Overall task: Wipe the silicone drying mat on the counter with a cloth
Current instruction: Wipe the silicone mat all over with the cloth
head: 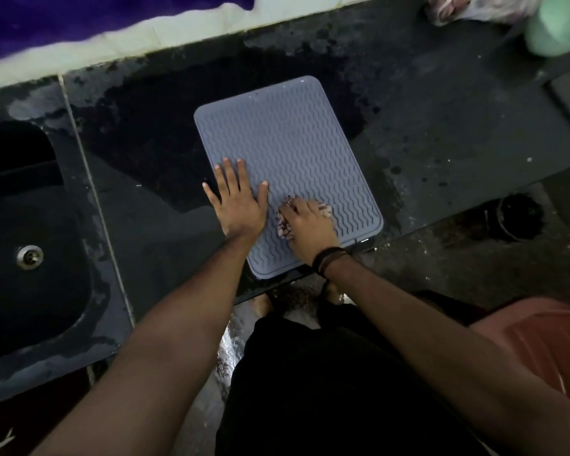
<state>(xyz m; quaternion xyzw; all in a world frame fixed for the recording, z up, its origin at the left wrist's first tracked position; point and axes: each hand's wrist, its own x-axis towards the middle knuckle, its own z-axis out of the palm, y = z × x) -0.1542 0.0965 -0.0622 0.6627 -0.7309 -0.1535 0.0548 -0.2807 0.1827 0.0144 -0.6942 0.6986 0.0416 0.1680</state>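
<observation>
A grey silicone drying mat (pixel 293 139) with a wavy ridged pattern lies on the dark counter, its near edge at the counter's front. My left hand (pixel 237 202) lies flat with fingers spread on the mat's near left part. My right hand (pixel 310 228) presses a small patterned cloth (pixel 285 225) onto the mat's near middle; the cloth shows at the hand's left and right sides, the rest is hidden under the palm.
A dark sink (pixel 30 251) with a metal drain is set in the counter at the left. A wet patch (pixel 145 143) spreads left of and behind the mat. A pale green cup (pixel 556 28) and a plastic bag (pixel 474 8) stand at the back right.
</observation>
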